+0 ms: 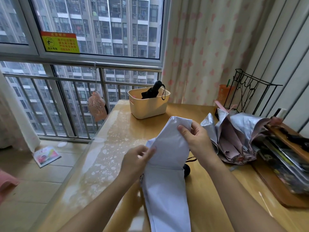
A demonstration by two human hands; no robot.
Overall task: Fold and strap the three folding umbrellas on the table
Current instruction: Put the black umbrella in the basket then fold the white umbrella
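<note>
Barred window (80,97) (towers beyond), heart-print curtain (209,47).

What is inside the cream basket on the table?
A black folded umbrella leans inside the cream basket, its top end and strap loop above the rim. The wall hides its lower part and the basket's bottom.

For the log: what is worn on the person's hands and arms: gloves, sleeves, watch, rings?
Nothing visible. The left hand and right hand are ungloved, no rings showing; the left forearm and right forearm are bare to the frame edge, with no sleeve, watch or bracelet.
</note>
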